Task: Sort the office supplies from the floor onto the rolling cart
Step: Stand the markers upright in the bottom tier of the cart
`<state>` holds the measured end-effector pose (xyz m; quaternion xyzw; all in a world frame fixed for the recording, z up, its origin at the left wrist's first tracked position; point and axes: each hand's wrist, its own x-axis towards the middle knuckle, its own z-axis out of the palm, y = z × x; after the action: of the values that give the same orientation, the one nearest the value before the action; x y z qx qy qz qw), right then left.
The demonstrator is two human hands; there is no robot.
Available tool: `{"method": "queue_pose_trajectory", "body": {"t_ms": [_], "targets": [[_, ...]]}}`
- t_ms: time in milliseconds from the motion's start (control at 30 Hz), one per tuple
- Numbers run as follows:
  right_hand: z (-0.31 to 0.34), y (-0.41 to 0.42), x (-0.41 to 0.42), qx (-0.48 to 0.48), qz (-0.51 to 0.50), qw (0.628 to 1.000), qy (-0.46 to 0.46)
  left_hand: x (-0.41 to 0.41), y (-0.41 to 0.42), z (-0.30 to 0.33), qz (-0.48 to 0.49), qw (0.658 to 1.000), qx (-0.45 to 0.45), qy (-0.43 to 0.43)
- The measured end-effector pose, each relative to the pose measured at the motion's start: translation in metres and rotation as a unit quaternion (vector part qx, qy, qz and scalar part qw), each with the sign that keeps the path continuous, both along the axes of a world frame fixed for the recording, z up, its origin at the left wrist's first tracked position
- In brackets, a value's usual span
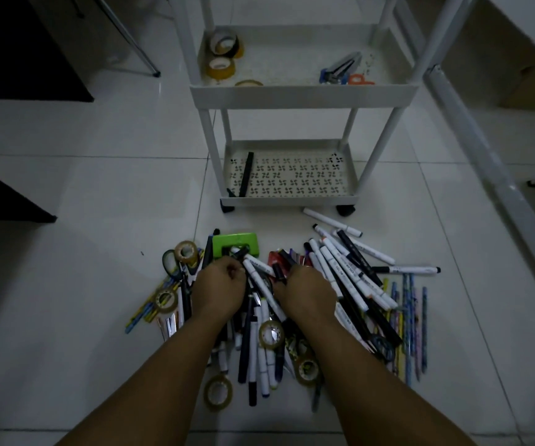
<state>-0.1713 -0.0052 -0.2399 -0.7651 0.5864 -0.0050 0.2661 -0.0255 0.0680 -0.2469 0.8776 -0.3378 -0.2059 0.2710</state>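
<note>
pale glossy floor tiles fill the dim room, with dark furniture at the left edge and white desk legs running down the right.

beyond the clutter stands the white rolling cart. its upper visible shelf holds tape rolls at the left and a blue-handled stapler with orange scissors at the right. its bottom shelf, a perforated tray, carries one black marker lying near its left side.

just in front of the cart's wheels, a wide heap of office supplies lies on the floor: white and black markers fanned out at the right, patterned pencils in a row at the far right, more tape rolls scattered through it, and a green hole punch at the top left of the pile.

both bare forearms reach into the middle of the heap. the left hand has its fingers curled around a bunch of markers, black and white tips poking out above the knuckles. the right hand is curled knuckles-up over the pile, gripping a black marker at its thumb side.
</note>
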Motion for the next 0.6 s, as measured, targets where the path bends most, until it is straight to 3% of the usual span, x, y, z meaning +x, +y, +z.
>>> {"method": "queue_pose_trajectory", "body": {"t_ms": [233, 467, 600], "targets": [[0.013, -0.032, -0.006, -0.01, -0.092, 0.99, -0.105, -0.008, -0.007, 0.001, -0.014, 1.0, 0.018, 0.003], [-0.003, -0.035, -0.02, -0.037, -0.007, 0.999, 0.022, -0.038, -0.013, -0.001, -0.026, 0.997, 0.059, -0.033], [-0.007, -0.028, -0.022, -0.082, 0.021, 0.996, 0.033, -0.048, -0.015, -0.004, -0.009, 0.997, 0.075, -0.023]]}}
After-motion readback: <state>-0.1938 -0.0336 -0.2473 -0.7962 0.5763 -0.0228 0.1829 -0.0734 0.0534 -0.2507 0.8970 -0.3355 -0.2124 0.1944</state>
